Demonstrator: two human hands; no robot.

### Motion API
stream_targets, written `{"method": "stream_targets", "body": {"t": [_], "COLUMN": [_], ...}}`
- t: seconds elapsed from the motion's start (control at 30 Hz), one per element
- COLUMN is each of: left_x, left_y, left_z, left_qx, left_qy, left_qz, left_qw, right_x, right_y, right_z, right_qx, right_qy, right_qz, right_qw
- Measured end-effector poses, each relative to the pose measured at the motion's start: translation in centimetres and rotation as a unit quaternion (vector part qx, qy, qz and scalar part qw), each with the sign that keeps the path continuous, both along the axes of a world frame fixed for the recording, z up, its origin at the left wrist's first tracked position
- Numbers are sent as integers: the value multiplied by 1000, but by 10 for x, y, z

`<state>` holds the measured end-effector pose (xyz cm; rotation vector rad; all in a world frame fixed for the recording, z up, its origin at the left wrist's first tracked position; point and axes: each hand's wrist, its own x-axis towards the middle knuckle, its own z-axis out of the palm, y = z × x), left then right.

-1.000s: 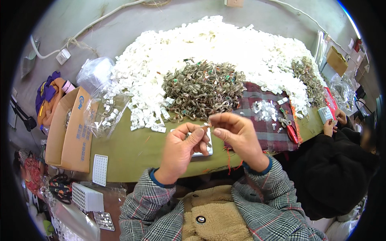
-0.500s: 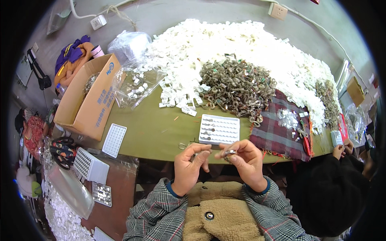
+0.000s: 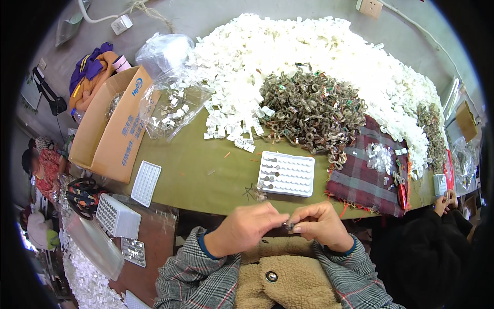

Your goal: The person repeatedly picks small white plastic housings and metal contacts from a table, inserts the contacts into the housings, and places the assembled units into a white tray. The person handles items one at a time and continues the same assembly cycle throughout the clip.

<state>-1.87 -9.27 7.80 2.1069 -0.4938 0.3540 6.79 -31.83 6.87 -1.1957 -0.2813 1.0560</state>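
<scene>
Over my lap, just off the table's front edge, both hands meet at a small dark coiled piece (image 3: 288, 225). My right hand (image 3: 324, 226) pinches it between thumb and fingers. My left hand (image 3: 242, 227), a little blurred, has its fingertips closed at the piece's left side; what lies between them is mostly hidden. Ahead of my hands is a white tray (image 3: 294, 174) with rows of hollows, its left part holding several dark round pieces with stems. By the tray's near left corner lies a small tangle of loops (image 3: 257, 193).
A heap of grey-brown loops (image 3: 309, 105) lies before a large mound of white pieces (image 3: 288, 41). A checked cloth (image 3: 360, 172) with red-handled pliers (image 3: 403, 195) is right. Leftward stand a cardboard box (image 3: 116, 136) and an unfilled white tray (image 3: 146, 183). Another person's hands (image 3: 445, 203) work far right.
My left hand has moved right and turned inward, its fingers joining my right hand at the piece. Both hands sit slightly lower and nearer my body. The whole view has shifted a little.
</scene>
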Motion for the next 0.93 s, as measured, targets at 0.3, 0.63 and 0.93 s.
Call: {"method": "stream_targets", "body": {"t": [0.3, 0.63, 0.93], "left_x": [107, 46, -9], "left_y": [89, 59, -27], "left_z": [-43, -20, -48], "left_qx": [303, -236, -262], "left_qy": [-33, 271, 188], "left_qz": [238, 182, 178], "left_qw": [922, 915, 930], "right_x": [8, 7, -20], "right_y": [-11, 10, 45], "right_z": [-21, -18, -34], "right_qx": [87, 144, 153], "right_qy": [-37, 21, -57], "right_qz": [-69, -125, -165], "right_qw": [993, 981, 973]}}
